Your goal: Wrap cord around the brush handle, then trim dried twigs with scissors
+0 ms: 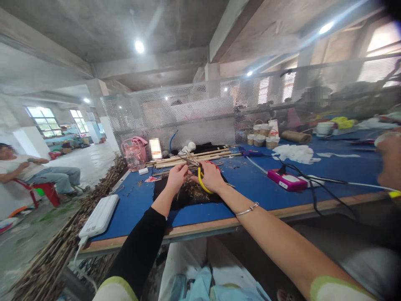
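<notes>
Yellow-handled scissors (201,180) are in my right hand (211,177), their blades pointing up and left toward my other hand. My left hand (178,177) is pinched around thin dried twigs (191,157) beside the blades. Beneath both hands lies a black cloth (163,194) scattered with dry brown plant bits (197,190). Long pale sticks (203,158) rest on the blue table (247,200) just behind my hands.
A white power bank (99,215) sits at the left edge, near a pink bag (135,152). On the right are a purple power strip (287,180), cables, white fluff (296,154) and small pots (259,140). A seated person (28,169) is far left; a blurred arm (390,161) far right.
</notes>
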A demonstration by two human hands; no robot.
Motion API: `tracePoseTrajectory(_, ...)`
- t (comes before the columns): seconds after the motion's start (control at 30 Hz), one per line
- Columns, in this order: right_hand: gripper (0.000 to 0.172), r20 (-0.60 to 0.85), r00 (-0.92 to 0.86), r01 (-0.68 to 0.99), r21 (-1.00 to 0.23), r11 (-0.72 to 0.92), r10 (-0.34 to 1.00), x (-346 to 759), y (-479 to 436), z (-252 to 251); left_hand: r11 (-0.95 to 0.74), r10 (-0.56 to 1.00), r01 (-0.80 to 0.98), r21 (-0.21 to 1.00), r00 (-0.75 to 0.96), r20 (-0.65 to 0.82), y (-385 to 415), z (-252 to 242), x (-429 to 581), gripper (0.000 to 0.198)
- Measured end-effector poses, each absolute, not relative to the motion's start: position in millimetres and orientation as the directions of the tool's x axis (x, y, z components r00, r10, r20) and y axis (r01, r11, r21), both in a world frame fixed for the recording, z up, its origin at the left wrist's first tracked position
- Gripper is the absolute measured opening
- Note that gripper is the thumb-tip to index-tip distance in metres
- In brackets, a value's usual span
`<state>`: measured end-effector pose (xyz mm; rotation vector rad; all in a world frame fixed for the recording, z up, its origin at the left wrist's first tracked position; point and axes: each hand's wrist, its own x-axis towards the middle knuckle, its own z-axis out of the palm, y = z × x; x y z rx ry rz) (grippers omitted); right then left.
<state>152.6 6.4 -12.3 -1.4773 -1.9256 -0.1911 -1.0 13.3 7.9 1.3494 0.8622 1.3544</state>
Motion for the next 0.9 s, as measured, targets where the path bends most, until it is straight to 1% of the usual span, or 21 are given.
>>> tracePoseTrajectory(0.13, 0.072, 0.558, -0.081, 0.929, -0.258, 0.265, 0.826, 151.6, 4.0, -12.7, -0.234, 0.96, -0.265, 0.935, 0.091, 0.266, 16.3, 9.4, -4.5, 0.024)
tracePoseTrajectory(0.27, 0.072, 0.521, -0.094, 0.938, -0.238, 0.25, 0.848, 151.3, 5.0, -13.8, -0.24, 0.962, -0.348, 0.906, 0.04, 0.27, 18.2, 10.0, -6.7, 0.023)
tracePoseTrajectory(0.37, 0.072, 0.507, -0.105, 0.938, -0.236, 0.255, 0.855, 150.6, 5.0, -13.7, -0.219, 0.965, -0.384, 0.897, 0.049, 0.257, 16.3, 10.7, -4.3, 0.023)
tracePoseTrajectory(0.5, 0.072, 0.537, -0.077, 0.941, -0.239, 0.239, 0.84, 149.0, 5.2, -14.2, -0.194, 0.963, -0.313, 0.93, 0.123, 0.242, 13.7, 8.1, 0.6, 0.022)
tracePoseTrajectory(0.63, 0.071, 0.584, -0.008, 0.953, -0.242, 0.184, 0.812, 148.5, 6.9, -16.3, -0.193, 0.951, -0.237, 0.952, 0.194, 0.241, 14.1, 3.8, 2.3, 0.027)
tracePoseTrajectory(0.8, 0.07, 0.594, -0.004, 0.957, -0.23, 0.175, 0.804, 148.9, 6.3, -14.9, -0.199, 0.956, -0.185, 0.962, 0.178, 0.232, 13.4, 4.0, 1.3, 0.031)
tracePoseTrajectory(0.9, 0.065, 0.586, -0.005, 0.962, -0.22, 0.165, 0.81, 148.3, 4.1, -11.5, -0.193, 0.966, -0.161, 0.968, 0.142, 0.216, 12.5, 4.0, 1.3, 0.032)
